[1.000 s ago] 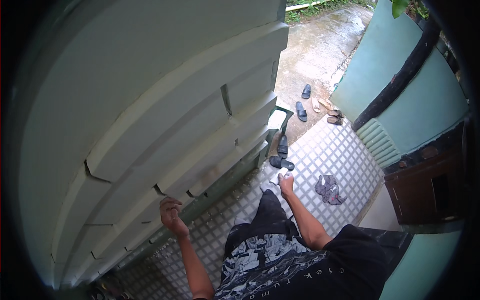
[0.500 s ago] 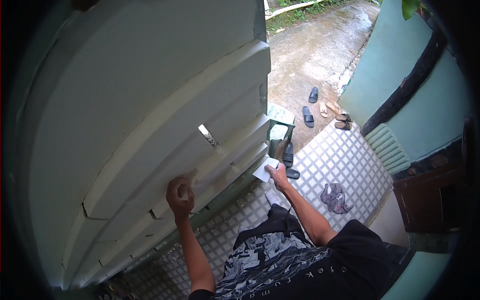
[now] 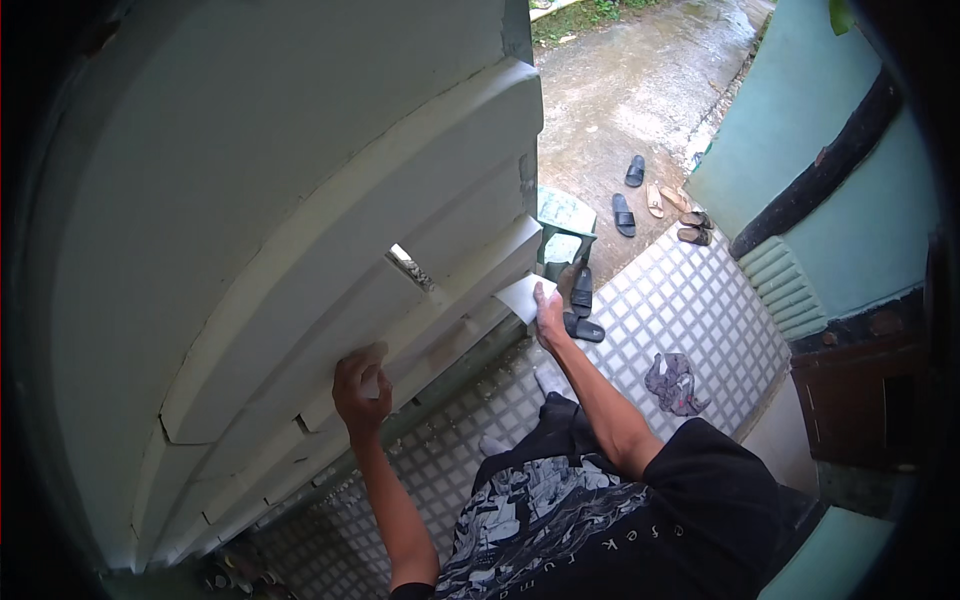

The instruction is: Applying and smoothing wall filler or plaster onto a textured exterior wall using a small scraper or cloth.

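One white sheet, pinched in the right hand by the pale panel, left hand well apart, curled, contents unclear; bringing sheet to panel seemed underway, calling next for a steady pinch.

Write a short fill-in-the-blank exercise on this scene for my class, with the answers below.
1. The white sheet is in the person's ____ hand.
2. A cloth lies crumpled on the tiled ____.
3. The person's short sleeves are ____.

Missing words: right; floor; black.
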{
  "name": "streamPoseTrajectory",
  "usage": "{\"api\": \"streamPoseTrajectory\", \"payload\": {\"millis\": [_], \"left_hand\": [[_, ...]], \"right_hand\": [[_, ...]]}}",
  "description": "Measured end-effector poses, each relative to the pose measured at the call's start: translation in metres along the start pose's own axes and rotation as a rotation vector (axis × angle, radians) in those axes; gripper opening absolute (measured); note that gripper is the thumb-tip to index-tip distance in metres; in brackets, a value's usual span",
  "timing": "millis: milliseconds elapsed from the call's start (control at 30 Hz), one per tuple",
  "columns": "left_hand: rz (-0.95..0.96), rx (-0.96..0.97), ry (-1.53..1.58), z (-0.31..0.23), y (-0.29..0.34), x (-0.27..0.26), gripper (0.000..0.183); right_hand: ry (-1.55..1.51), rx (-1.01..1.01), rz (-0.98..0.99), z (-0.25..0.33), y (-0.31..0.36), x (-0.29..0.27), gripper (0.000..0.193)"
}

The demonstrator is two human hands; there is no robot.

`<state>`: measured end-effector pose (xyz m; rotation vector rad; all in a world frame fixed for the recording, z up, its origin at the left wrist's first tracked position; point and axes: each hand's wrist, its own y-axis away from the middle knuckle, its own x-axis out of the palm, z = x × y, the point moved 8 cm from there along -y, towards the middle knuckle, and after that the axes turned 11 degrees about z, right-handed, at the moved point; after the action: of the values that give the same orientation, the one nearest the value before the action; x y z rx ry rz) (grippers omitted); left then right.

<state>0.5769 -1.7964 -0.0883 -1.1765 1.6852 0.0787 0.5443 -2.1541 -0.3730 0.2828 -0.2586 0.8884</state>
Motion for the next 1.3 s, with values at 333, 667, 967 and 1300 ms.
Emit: {"api": "streamPoseTrajectory", "payload": {"millis": [333, 667, 967, 1300], "left_hand": [[-0.065, 0.025, -0.061, 0.0, 0.003, 0.0, 0.029], [-0.058, 0.035, -0.06, -0.002, 0.008, -0.011, 0.026], [-0.03, 0.073, -0.038, -0.013, 0.001, -0.003, 0.022], [-0.075, 0.064, -0.032, -0.017, -0.008, -0.007, 0.021]], "right_hand": [[0.604, -0.227, -0.332, 0.05, -0.008, 0.061, 0.045], [0.74, -0.24, -0.062, 0.049, 0.033, 0.061, 0.049], [0.926, -0.241, 0.05, 0.001, 0.017, 0.083, 0.052], [0.634, -0.317, -0.206, 0.042, -0.03, 0.042, 0.051]]}}
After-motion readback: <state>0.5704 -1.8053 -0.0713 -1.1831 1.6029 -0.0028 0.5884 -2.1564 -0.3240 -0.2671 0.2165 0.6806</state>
